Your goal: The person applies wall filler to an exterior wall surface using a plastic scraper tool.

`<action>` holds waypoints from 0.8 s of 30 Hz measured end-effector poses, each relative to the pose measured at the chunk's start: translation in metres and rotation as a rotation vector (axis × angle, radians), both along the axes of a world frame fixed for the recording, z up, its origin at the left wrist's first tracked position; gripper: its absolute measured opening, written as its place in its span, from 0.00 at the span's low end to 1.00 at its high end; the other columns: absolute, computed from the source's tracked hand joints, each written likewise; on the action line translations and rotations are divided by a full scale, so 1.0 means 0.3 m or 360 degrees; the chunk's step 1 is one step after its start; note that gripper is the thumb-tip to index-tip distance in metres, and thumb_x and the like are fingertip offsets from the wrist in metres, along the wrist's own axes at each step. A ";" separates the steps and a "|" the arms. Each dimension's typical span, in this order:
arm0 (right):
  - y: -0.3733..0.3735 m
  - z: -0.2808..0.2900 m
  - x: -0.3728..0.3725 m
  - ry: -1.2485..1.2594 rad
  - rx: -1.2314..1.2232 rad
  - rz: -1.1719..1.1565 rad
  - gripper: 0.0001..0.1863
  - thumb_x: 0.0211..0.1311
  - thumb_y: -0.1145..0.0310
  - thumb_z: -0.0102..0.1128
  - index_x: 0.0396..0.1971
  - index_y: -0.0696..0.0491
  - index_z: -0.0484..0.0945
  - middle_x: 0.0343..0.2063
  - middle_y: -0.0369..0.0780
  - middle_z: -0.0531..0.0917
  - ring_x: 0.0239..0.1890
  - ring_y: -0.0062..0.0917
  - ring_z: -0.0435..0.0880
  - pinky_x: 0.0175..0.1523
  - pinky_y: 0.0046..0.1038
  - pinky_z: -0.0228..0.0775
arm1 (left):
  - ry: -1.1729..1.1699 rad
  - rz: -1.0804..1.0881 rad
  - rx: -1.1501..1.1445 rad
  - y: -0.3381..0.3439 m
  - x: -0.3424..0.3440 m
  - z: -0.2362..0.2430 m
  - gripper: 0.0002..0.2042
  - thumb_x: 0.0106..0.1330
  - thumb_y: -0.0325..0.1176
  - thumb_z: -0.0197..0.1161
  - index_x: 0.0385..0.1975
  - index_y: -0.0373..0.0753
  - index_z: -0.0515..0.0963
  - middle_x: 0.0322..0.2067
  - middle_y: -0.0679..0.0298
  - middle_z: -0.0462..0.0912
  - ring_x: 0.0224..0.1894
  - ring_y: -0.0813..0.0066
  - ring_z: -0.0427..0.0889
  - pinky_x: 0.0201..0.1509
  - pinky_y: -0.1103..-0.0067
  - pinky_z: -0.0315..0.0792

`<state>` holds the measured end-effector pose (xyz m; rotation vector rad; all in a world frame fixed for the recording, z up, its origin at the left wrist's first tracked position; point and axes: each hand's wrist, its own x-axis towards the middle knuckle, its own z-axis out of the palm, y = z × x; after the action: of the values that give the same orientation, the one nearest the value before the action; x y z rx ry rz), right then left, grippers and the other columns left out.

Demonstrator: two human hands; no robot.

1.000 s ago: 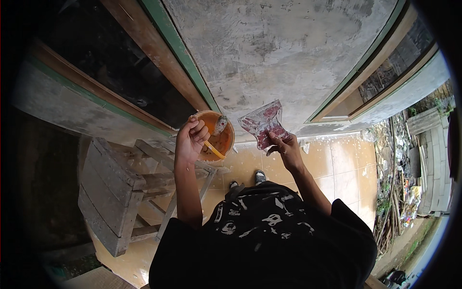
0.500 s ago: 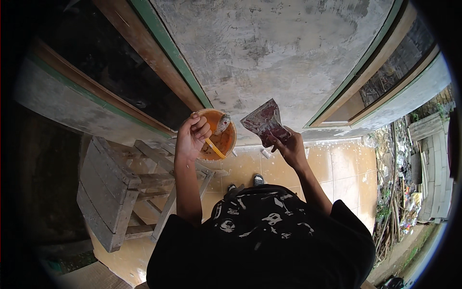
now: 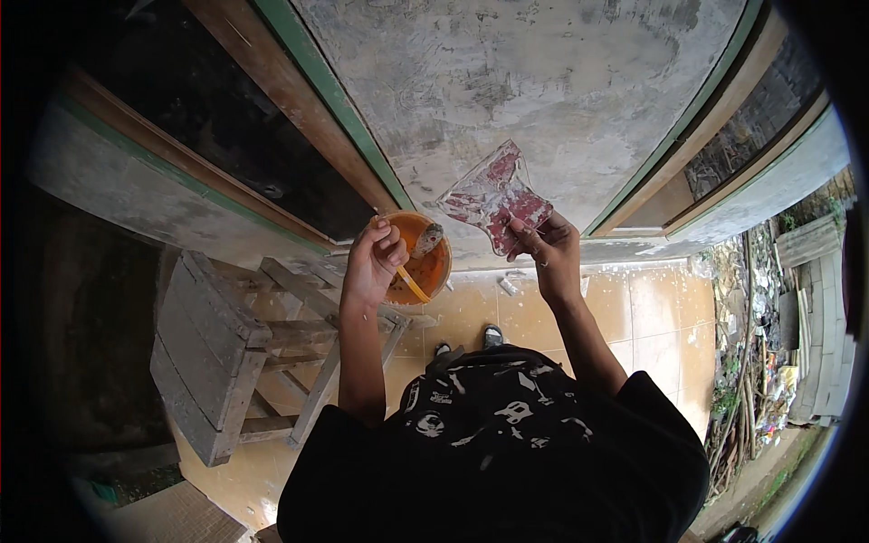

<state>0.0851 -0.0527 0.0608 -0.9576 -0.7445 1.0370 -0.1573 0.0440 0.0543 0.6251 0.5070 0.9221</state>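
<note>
My left hand [image 3: 369,262] is closed on the yellow handle of an orange bucket [image 3: 433,279], which hangs near the wall. A grey, crusted lump [image 3: 427,240] shows inside the bucket near its rim; its kind is not clear. My right hand [image 3: 549,253] grips a dark red putty spreader [image 3: 493,195] by its narrow end. Whitish filler is smeared over the spreader's face, and its wide edge points up and left toward the grey wall [image 3: 543,81]. It stands apart from the bucket, to the right.
A wooden sawhorse-like stand [image 3: 213,362] is at my left. Green-edged window frames [image 3: 335,109] flank the wall. White specks and a small pale object [image 3: 507,286] lie on the tan tiled floor [image 3: 579,317]. Sticks and rubbish [image 3: 747,362] lie off to the right.
My right hand has raised the spreader and turned it, so its smeared red face shows more. The left hand and bucket have shifted slightly right and down in view.
</note>
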 end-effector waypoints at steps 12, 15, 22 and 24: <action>0.108 0.001 -0.211 0.0319 0.0019 0.0154 0.13 0.56 0.79 0.61 0.42 0.64 0.75 0.36 0.44 0.82 0.34 0.25 0.83 0.38 0.25 0.82 | 0.0431 0.0074 0.0319 -0.048 0.063 -0.046 0.13 0.62 0.34 0.60 0.45 0.42 0.69 0.45 0.64 0.77 0.47 0.75 0.78 0.47 0.77 0.73; 0.112 -0.015 -0.239 0.0354 0.0025 0.0135 0.14 0.55 0.80 0.62 0.42 0.65 0.75 0.37 0.45 0.82 0.35 0.25 0.83 0.37 0.26 0.83 | 0.0405 0.0163 0.0332 -0.056 0.079 -0.051 0.12 0.62 0.32 0.60 0.44 0.42 0.70 0.43 0.66 0.76 0.45 0.78 0.77 0.47 0.78 0.72; 0.109 -0.048 -0.243 0.0384 -0.0023 0.0255 0.09 0.58 0.77 0.61 0.37 0.64 0.78 0.35 0.42 0.83 0.34 0.22 0.82 0.40 0.25 0.80 | 0.0505 0.0303 0.0335 -0.036 0.102 -0.067 0.13 0.55 0.23 0.65 0.38 0.40 0.70 0.34 0.66 0.76 0.36 0.79 0.79 0.42 0.80 0.76; 0.110 -0.051 -0.221 0.0232 -0.0041 0.0245 0.09 0.59 0.75 0.61 0.37 0.64 0.78 0.34 0.42 0.84 0.34 0.20 0.82 0.42 0.24 0.77 | 0.0524 0.0334 0.0312 -0.037 0.107 -0.054 0.13 0.55 0.23 0.66 0.36 0.40 0.70 0.33 0.67 0.76 0.34 0.79 0.79 0.38 0.81 0.78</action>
<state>0.0189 -0.0197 0.0457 -0.8465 -0.6928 1.2400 -0.1252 0.0329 0.0382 0.9224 0.7935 1.0818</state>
